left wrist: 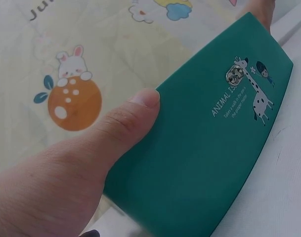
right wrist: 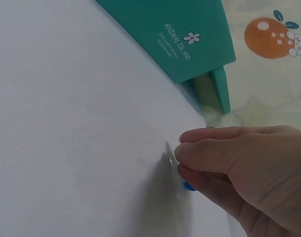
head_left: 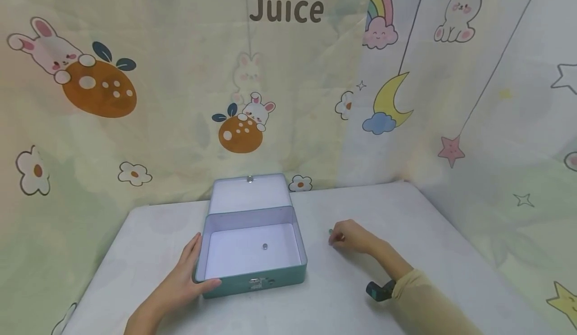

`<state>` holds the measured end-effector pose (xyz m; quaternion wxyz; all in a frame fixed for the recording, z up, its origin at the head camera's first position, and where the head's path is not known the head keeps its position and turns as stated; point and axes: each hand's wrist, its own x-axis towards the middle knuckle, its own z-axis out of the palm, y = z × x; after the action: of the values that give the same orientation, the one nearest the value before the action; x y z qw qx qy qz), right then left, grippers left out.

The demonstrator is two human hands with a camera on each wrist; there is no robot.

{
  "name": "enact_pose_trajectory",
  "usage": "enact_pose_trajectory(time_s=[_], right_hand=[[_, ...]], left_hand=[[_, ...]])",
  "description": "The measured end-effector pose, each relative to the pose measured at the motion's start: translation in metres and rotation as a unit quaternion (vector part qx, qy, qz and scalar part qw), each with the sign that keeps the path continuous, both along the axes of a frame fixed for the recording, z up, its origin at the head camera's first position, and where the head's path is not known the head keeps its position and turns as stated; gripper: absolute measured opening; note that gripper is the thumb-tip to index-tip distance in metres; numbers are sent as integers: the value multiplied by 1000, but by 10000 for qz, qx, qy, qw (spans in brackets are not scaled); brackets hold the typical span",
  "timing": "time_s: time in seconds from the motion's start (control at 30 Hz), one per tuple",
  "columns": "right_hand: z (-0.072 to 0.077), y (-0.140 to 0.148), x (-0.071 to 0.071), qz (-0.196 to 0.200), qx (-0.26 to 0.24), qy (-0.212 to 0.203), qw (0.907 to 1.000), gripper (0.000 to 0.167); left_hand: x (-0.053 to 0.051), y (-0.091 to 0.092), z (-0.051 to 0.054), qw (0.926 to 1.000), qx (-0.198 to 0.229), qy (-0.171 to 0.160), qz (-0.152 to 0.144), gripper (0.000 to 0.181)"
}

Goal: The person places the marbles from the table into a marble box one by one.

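Observation:
A green tin box (head_left: 252, 289) with a white inside stands on the table, its lid (head_left: 250, 195) tipped back. One small clear, round piece (head_left: 265, 246) lies on the box floor. My left hand (head_left: 180, 277) holds the box at its front left corner. Its thumb lies across the green front, and in the left wrist view its other fingers are hidden. Right of the box, my right hand (head_left: 353, 236) pinches low over the table. A small blue-green thing (head_left: 331, 231) shows at its fingertips, as a blue spot (right wrist: 190, 186) in the right wrist view; its kind is unclear.
A white cloth (head_left: 360, 200) covers the table. Patterned fabric walls (head_left: 171, 99) rise behind it and on the right. A metal latch (head_left: 255, 282) sits on the box front. A small black device (head_left: 380, 291) is at my right wrist.

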<state>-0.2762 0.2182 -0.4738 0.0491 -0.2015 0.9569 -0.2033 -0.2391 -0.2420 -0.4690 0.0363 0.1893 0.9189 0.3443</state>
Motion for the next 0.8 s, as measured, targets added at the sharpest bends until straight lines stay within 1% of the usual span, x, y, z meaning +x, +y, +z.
enact_pose_trajectory(time_s=[0.27,0.5,0.63,0.8], right_hand=[[15,-5,-4,-60,-172,-187,9997,14],[31,-10,-9,241,-332,33,9992,16],[47,-18,-11,363,-391,47,9986,15],[73,-32,-17,619,-445,72,9971,14]], left_hand=[[1,0,-1,9999,-69,-30,69,120],[0,0,0,10000,-71,16,16,119],[0,0,-1,10000,-16,40,-21,119],[0,0,-2,9999,28,99,-39,119]])
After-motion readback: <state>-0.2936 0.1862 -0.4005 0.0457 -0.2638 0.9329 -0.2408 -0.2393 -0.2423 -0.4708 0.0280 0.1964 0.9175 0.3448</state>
